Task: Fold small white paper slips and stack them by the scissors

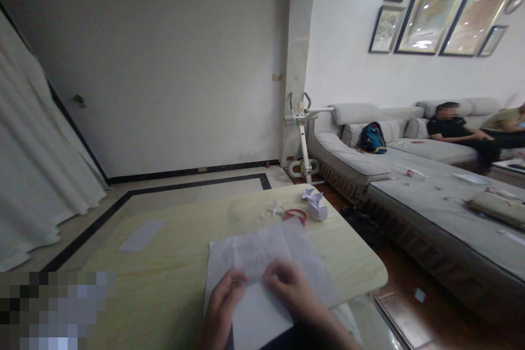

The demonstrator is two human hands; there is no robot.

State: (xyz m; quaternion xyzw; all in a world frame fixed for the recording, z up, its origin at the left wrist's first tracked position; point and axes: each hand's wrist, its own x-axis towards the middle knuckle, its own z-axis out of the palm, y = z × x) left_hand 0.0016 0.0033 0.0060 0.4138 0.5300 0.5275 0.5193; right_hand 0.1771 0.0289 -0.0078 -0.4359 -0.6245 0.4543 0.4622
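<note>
A plain white sheet of paper (259,317) lies between my hands at the near edge of the table. My left hand (226,296) pinches its upper left part, with thumb and fingers together. At the upper right corner, my right hand (289,283) has its fingers curled in and closed on the same sheet. Beneath both hands a larger, creased paper sheet (262,249) with faint printing is spread flat. Just past its far edge are scissors with red handles (296,215), their blades pointing left.
Folded paper pieces (317,208) stand by the far right corner of the pale yellow table (180,279); a paper rectangle (141,235) lies at left. Right of the table are a grey sofa (414,175) with two seated people, a backpack (373,138) and an exercise machine (303,142).
</note>
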